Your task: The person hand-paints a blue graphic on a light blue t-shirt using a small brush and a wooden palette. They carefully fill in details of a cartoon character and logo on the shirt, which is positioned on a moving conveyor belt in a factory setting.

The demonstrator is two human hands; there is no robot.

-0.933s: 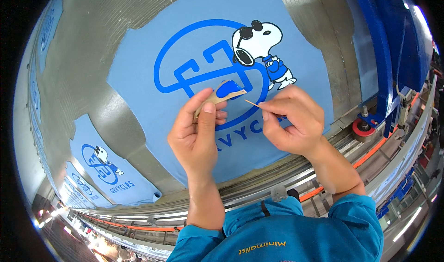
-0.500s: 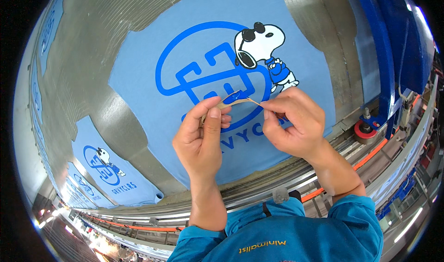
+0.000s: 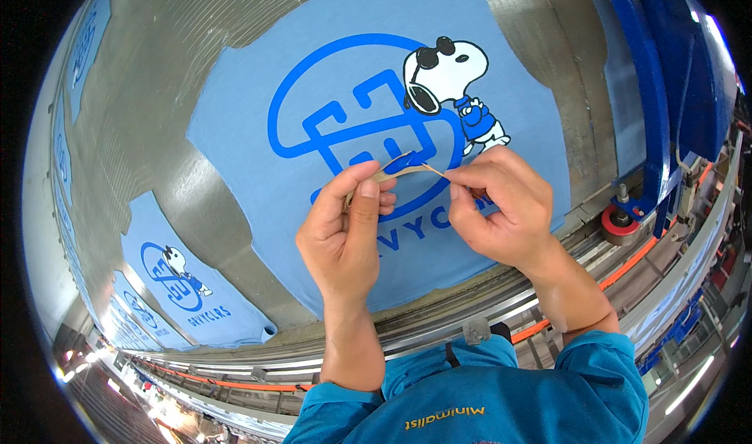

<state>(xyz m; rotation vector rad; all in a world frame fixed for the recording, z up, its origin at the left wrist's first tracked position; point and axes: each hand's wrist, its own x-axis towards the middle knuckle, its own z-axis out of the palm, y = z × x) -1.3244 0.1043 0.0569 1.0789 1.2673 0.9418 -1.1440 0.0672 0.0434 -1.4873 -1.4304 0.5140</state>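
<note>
My left hand (image 3: 345, 236) is closed, thumb against fingers, on a bent tan strip (image 3: 386, 175) with a glossy blue smear (image 3: 403, 163) on its upper side. In a fingertip pinch, my right hand (image 3: 507, 213) has a thin pale sliver (image 3: 435, 170), like a fine stick. Its far end meets the strip beside the blue smear; whether the two are separate pieces I cannot tell. Both hands hover over a light blue fabric panel (image 3: 235, 123), which lies flat. On the panel are a blue line design (image 3: 301, 60) and a white cartoon dog (image 3: 462, 64) in sunglasses; my hands hide some lettering.
Beneath the panel is a grey metal table (image 3: 164, 76). More printed panels (image 3: 176, 287) lie along the left. On the right stands a blue machine frame (image 3: 654, 76) with a red wheel (image 3: 619, 218). A metal rail (image 3: 439, 326) runs between me and the table.
Both hands and the strip have shifted very slightly to the right in view, and the panel also sits slightly further right. The grips look the same.
</note>
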